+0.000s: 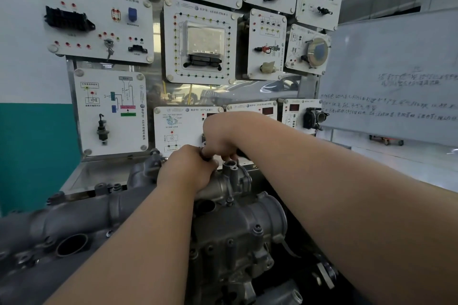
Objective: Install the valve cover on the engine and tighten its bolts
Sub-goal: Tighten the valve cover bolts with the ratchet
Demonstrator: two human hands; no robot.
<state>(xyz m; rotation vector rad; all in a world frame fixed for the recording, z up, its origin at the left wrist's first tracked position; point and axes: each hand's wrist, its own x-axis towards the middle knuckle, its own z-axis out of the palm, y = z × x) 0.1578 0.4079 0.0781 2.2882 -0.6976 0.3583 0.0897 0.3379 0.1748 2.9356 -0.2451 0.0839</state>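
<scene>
Both hands at far end of engine (230, 228), left hand (188, 171) closed on grey housing (223, 186), right hand (220, 136) fingers curled on small dark part, unclear what.

Both hands crowd the engine's (230, 230) far top, close under the panel board (198, 42). Open room lies right, before the whiteboard (396, 77); the manifold (81, 215) fills the left.

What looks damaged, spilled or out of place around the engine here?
Nothing stands out. Both hands, left hand and right hand, meet at the far end of the engine; what they grip is hidden.
</scene>
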